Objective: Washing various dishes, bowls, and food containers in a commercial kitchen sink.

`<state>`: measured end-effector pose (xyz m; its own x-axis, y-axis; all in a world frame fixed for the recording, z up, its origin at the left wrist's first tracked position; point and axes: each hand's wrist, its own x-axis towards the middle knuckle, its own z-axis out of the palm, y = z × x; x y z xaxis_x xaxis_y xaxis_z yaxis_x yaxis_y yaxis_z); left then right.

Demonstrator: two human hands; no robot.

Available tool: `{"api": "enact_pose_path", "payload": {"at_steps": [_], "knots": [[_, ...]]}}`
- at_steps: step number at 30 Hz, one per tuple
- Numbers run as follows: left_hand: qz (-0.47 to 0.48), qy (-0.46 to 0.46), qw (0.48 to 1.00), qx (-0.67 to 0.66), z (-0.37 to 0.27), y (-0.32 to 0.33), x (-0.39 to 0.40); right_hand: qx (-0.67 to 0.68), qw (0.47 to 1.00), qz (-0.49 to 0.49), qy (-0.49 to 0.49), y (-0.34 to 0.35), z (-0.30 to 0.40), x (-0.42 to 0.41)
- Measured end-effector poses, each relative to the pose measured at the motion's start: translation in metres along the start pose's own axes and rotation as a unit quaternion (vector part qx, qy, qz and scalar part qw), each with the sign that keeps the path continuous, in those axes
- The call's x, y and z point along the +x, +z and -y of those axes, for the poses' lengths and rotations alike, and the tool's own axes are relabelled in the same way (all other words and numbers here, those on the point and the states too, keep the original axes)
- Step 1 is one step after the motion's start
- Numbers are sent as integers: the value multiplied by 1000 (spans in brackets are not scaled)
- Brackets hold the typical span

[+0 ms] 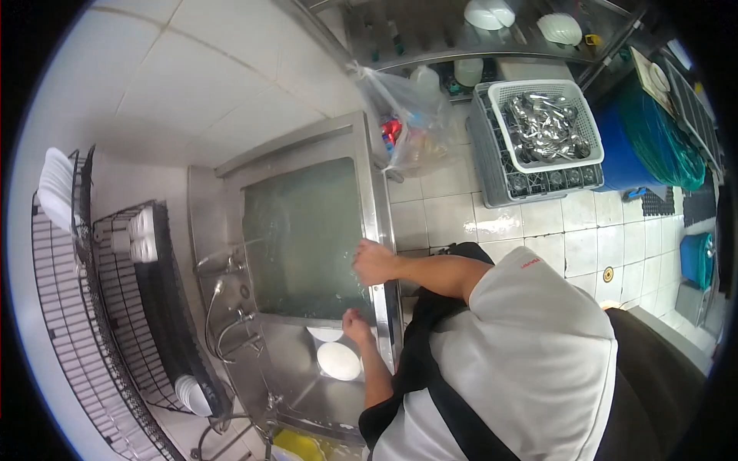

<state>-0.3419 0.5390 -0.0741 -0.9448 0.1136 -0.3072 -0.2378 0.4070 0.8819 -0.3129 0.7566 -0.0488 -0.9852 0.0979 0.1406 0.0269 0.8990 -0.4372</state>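
Note:
A stainless steel double sink lies before me. Its large basin is full of cloudy greenish water. My right hand is curled at that basin's near rim, fingertips over the water; whether it grips anything is hidden. Over the divider between the basins is my left hand, fingers bent inward and their grip hidden. Just beyond and below it, a white oval dish rests in the smaller basin. Part of another white dish shows beside the divider.
Faucets line the sink's wall side, below wire racks holding white dishes. A yellow item lies past the small basin. On the floor stand a clear plastic bag, a white basket of cutlery on grey crates, and a blue barrel.

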Motion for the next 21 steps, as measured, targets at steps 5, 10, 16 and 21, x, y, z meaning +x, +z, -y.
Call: {"api": "enact_pose_path", "payload": {"at_steps": [5,10,16,21], "knots": [[142,-37,981,127,16,16,13,42,999,-16,-7,-3,-3,-6],[148,-35,977,152,18,22,14,52,994,-97,6,-2,-1,-7],[221,-75,962,145,-3,13,10,62,995,-74,35,-4,5,-13],[263,-36,942,203,4,-8,14,17,997,-62,49,-1,17,-7]]}}
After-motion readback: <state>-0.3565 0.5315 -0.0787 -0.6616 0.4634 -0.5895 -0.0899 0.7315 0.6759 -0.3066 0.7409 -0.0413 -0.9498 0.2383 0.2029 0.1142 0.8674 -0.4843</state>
